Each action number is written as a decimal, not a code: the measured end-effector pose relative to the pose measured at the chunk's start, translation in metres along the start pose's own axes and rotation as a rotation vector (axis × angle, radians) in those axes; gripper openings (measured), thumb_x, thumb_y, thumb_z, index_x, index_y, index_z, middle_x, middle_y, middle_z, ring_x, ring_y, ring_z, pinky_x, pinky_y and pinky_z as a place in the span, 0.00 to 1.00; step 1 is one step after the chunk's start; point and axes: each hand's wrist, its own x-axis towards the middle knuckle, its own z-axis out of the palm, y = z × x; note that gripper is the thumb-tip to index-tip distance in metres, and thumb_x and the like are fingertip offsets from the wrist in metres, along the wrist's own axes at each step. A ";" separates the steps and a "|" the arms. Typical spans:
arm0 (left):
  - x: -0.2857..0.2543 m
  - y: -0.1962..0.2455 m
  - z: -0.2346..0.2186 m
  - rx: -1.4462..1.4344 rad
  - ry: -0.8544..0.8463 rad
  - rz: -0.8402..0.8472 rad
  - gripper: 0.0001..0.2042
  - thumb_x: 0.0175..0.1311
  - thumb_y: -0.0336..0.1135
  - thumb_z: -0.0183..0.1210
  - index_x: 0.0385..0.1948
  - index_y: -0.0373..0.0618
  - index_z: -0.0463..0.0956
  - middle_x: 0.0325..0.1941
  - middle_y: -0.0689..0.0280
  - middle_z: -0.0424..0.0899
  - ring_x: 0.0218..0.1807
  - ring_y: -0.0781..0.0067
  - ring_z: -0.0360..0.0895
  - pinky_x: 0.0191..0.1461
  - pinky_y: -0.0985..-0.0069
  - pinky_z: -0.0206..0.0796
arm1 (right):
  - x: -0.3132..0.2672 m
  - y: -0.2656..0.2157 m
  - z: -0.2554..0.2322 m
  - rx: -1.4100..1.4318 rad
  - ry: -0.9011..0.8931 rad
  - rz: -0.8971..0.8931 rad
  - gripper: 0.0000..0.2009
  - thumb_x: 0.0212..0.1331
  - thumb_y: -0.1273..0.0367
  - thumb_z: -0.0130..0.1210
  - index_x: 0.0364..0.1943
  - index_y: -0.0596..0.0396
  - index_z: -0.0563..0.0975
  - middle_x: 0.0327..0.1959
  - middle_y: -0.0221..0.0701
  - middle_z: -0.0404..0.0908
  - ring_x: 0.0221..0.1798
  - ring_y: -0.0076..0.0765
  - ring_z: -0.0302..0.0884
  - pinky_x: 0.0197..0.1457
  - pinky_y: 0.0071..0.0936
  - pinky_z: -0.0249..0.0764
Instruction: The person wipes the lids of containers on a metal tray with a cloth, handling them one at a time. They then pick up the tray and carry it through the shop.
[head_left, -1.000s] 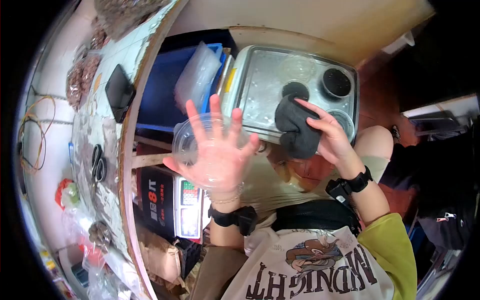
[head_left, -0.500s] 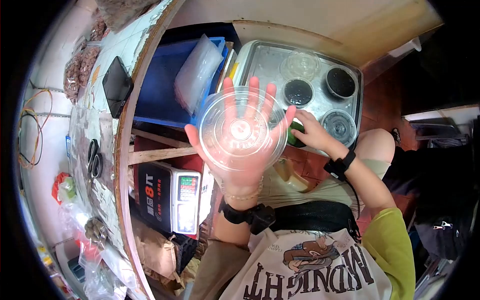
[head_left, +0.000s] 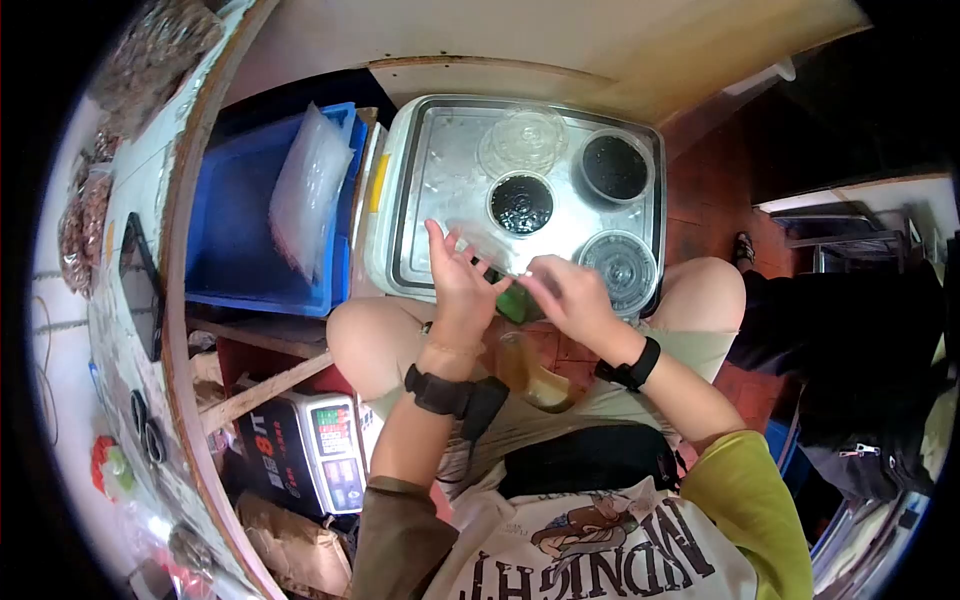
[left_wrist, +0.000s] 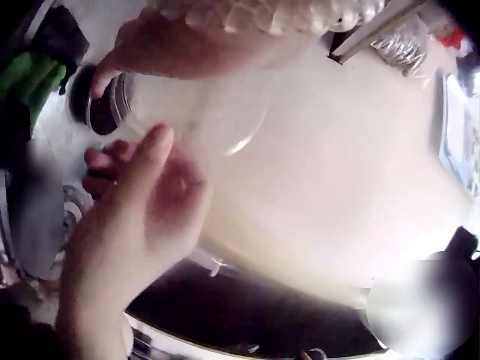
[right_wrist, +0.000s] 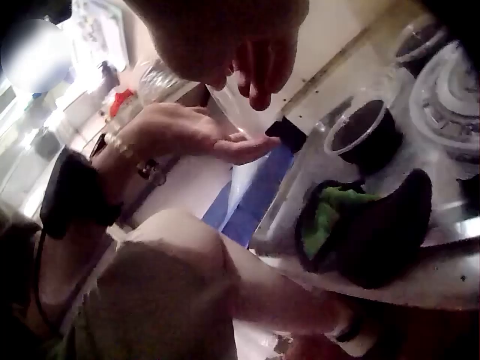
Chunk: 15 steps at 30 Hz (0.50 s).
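In the head view a thin clear lid [head_left: 485, 240] is tilted between the two hands, above the tray's near edge. My left hand [head_left: 462, 295] is palm up with its fingers spread, touching the lid. From the other side my right hand [head_left: 575, 300] has its thumb and fingers bent at the lid's rim and appears to pinch it. The left wrist view shows the lid [left_wrist: 236, 124] beyond my right hand [left_wrist: 150, 202]. Below the hands a dark cloth with a green inside [right_wrist: 382, 232] lies on the tray's edge.
The metal tray [head_left: 440, 180] holds an open dark-filled cup [head_left: 521, 204], a larger dark-filled cup [head_left: 615, 167], a lidded cup [head_left: 618, 272] and clear lids [head_left: 522, 142]. At the left stand a blue crate [head_left: 230, 220] with plastic bags [head_left: 310, 190] and a scale [head_left: 335, 440].
The clear lid, earlier lying over my spread left hand, is now tilted near the tray. My right hand has let go of the dark cloth and come to the lid.
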 end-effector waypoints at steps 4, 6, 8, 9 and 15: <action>0.018 0.000 -0.006 0.560 -0.217 0.135 0.32 0.68 0.51 0.46 0.69 0.46 0.48 0.54 0.61 0.65 0.53 0.68 0.66 0.59 0.63 0.58 | 0.017 0.032 0.001 0.247 0.113 0.336 0.14 0.61 0.69 0.56 0.49 0.55 0.70 0.19 0.33 0.77 0.20 0.30 0.76 0.25 0.25 0.70; 0.054 -0.006 -0.021 0.773 -0.266 0.246 0.31 0.67 0.46 0.49 0.68 0.45 0.49 0.54 0.58 0.68 0.51 0.65 0.69 0.58 0.66 0.60 | 0.024 0.056 0.003 0.350 0.136 0.512 0.24 0.61 0.71 0.54 0.61 0.53 0.60 0.17 0.30 0.75 0.18 0.26 0.72 0.26 0.23 0.68; 0.069 -0.012 -0.023 1.068 -0.249 0.453 0.28 0.64 0.34 0.53 0.66 0.41 0.56 0.45 0.57 0.76 0.41 0.63 0.76 0.48 0.71 0.67 | 0.029 0.076 0.006 0.321 0.096 0.540 0.25 0.61 0.71 0.54 0.61 0.53 0.61 0.17 0.30 0.75 0.18 0.27 0.72 0.26 0.24 0.68; 0.078 -0.014 -0.026 1.063 -0.248 0.447 0.28 0.64 0.34 0.53 0.66 0.41 0.56 0.45 0.57 0.76 0.41 0.63 0.76 0.48 0.71 0.67 | 0.032 0.083 0.008 0.301 0.057 0.562 0.25 0.61 0.71 0.54 0.62 0.52 0.61 0.16 0.31 0.75 0.17 0.28 0.72 0.26 0.25 0.69; 0.107 -0.021 -0.038 1.496 -0.092 0.593 0.22 0.63 0.36 0.53 0.58 0.40 0.65 0.35 0.56 0.81 0.39 0.52 0.78 0.42 0.60 0.69 | 0.041 0.100 0.025 0.253 -0.129 0.748 0.29 0.60 0.70 0.54 0.67 0.51 0.60 0.17 0.38 0.76 0.19 0.38 0.75 0.29 0.33 0.72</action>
